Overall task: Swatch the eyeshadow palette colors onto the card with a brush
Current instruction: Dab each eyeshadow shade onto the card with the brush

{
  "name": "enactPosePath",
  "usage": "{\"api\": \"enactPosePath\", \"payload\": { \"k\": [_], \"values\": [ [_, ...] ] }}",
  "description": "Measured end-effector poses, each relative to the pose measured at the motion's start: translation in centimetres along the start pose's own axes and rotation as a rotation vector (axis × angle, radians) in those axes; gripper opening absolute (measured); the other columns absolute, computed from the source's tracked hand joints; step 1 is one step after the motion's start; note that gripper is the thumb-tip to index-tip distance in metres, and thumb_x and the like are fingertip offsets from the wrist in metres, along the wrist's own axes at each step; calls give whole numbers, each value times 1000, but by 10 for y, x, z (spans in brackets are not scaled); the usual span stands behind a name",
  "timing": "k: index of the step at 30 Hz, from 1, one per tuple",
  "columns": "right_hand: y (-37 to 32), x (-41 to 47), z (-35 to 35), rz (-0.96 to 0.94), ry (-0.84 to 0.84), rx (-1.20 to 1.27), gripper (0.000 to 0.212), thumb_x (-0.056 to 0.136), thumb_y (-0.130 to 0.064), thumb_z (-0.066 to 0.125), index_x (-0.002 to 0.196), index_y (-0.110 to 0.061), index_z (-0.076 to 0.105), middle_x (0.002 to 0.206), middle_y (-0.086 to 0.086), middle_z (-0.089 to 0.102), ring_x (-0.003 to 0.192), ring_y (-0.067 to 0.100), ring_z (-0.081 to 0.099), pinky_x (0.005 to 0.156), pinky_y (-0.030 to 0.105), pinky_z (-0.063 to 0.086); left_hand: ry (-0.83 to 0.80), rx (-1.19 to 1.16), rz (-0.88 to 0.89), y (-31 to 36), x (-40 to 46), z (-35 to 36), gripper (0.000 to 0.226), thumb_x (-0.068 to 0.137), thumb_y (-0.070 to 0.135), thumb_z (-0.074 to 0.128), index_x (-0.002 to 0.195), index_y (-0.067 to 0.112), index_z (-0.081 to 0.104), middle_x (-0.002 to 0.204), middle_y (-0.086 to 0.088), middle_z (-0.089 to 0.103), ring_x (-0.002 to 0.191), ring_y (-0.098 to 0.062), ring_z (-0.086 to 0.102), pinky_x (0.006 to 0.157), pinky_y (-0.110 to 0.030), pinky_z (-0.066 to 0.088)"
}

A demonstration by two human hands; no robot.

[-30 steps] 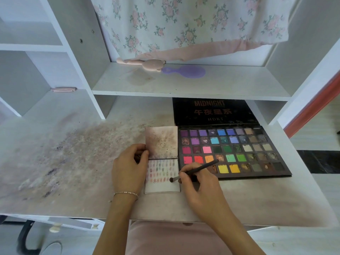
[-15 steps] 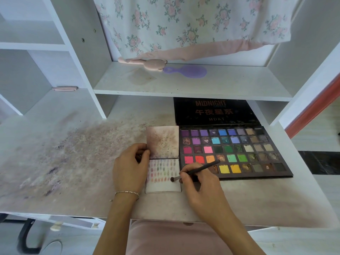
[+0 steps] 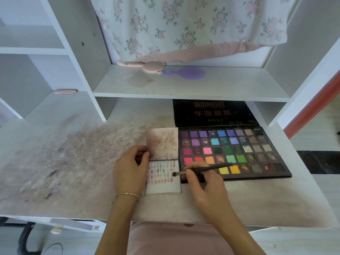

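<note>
A large open eyeshadow palette with several rows of bright pans lies on the desk, its black lid lying back under the shelf. Left of it lies the white card, folded open, with rows of small coloured swatches on its lower leaf and a stained upper leaf. My left hand holds the card at its left edge by the fold. My right hand pinches a thin dark brush, whose tip lies over the card's right edge beside the swatches.
The desk top is smeared with powder stains to the left. A shelf above carries a pink brush and a purple hand mirror. A floral cloth hangs at the back. White shelf uprights stand left and right.
The brush tip has moved a little up the card's right edge. Both hands otherwise stay where they were.
</note>
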State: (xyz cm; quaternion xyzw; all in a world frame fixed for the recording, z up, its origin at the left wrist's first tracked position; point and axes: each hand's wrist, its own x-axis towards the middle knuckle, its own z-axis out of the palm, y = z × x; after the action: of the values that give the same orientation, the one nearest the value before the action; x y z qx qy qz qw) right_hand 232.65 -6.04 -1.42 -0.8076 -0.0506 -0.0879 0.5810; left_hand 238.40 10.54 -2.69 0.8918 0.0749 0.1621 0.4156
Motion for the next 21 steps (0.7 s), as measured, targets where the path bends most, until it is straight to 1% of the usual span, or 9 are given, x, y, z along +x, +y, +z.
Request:
{"api": "enactPosePath", "payload": {
  "k": [3, 5, 8, 10, 13, 15, 17, 19, 21],
  "values": [
    [0, 0, -4, 9, 67, 139, 15, 83, -23, 51, 82, -36, 58, 85, -16, 64, 78, 3, 63, 67, 9, 47, 1, 2, -1, 0, 1, 0, 11, 83, 17, 61, 88, 24, 67, 72, 16, 58, 66, 6, 51, 59, -11, 35],
    [1, 0, -8, -9, 113, 161, 18, 83, -19, 50, 81, -33, 61, 85, -17, 65, 78, 2, 63, 67, 10, 48, 1, 3, -2, 1, 1, 0, 11, 83, 17, 60, 88, 24, 67, 73, 15, 59, 66, 4, 51, 59, -12, 35],
    [5, -2, -18, -17, 171, 129, 25, 85, -15, 51, 81, -36, 63, 86, -15, 65, 78, 6, 63, 68, 15, 50, 4, 9, -5, -1, 1, -1, 11, 83, 17, 60, 90, 23, 67, 76, 11, 61, 68, -2, 53, 60, -12, 35],
    [10, -3, -29, 8, 231, 123, 30, 88, -6, 53, 82, -34, 62, 86, -11, 65, 78, 10, 63, 68, 17, 51, 5, 20, -3, -2, 2, -2, 11, 84, 18, 60, 90, 24, 67, 76, 11, 61, 69, -6, 55, 59, -12, 34],
    [15, -5, -49, 42, 342, 90, 32, 88, 1, 50, 83, -29, 59, 79, -14, 67, 73, 2, 63, 62, 9, 48, 8, 31, 6, -3, 3, -3, 11, 84, 18, 59, 91, 24, 67, 75, 13, 59, 68, -6, 53, 58, -12, 32],
    [18, -6, -64, 78, 412, 73, 27, 89, -1, 50, 83, -27, 57, 72, -12, 67, 69, -1, 62, 59, 7, 47, 9, 34, 8, -2, 2, -2, 12, 84, 17, 59, 92, 21, 67, 75, 11, 59, 67, -6, 51, 57, -12, 32],
    [21, -7, -79, 103, 485, 18, 27, 89, -2, 49, 83, -28, 54, 68, -9, 65, 73, -6, 62, 60, 4, 46, 7, 29, 6, 0, 2, -1, 13, 84, 16, 60, 93, 20, 67, 75, 10, 59, 67, -8, 51, 58, -13, 33],
    [24, -7, -95, 114, 550, -79, 25, 91, -4, 48, 83, -28, 51, 77, -14, 61, 76, -13, 59, 59, 0, 43, 1, 21, 2, 2, 2, 0, 13, 84, 15, 59, 93, 19, 67, 76, 9, 59, 69, -10, 52, 59, -13, 33],
    [28, -7, -110, 139, 628, -165, 15, 92, -9, 47, 87, -22, 50, 79, -14, 58, 74, -17, 56, 56, -2, 40, -2, 3, -6, 3, 2, 0, 13, 84, 15, 59, 92, 19, 67, 77, 8, 60, 71, -12, 54, 59, -16, 34]
  ]
}}
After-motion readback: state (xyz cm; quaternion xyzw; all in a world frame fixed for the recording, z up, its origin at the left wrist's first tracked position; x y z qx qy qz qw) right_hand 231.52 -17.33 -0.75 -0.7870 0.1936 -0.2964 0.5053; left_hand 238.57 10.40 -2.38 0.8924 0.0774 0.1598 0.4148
